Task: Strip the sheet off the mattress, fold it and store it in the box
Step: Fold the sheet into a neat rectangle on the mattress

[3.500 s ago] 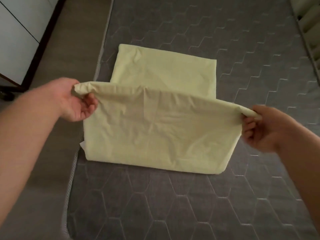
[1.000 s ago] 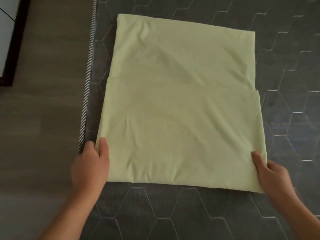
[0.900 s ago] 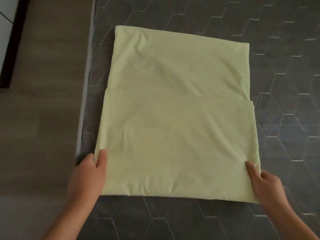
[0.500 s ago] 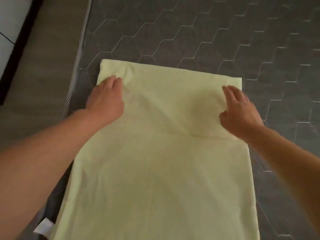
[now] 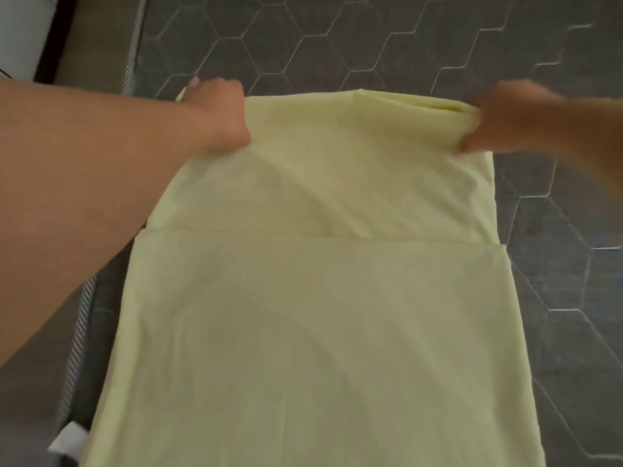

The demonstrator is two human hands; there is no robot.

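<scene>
On the mattress (image 5: 387, 38) lies the folded sheet (image 5: 303, 315); the left hand (image 5: 219, 117) and right hand (image 5: 505, 117) each grasp its far corners with clenched fingers.

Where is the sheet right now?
In the head view the sheet lies folded on the mattress, along its left edge; the left hand and right hand grip its far corners.

From my feed I see a strip of floor (image 5: 97, 35) down the left side, brownish at the far end and greyer in the near left corner. At the far left stands a white panel (image 5: 17, 28), wall or cupboard I cannot tell, edged by a black strip (image 5: 56, 35). The light is dim and warm
</scene>
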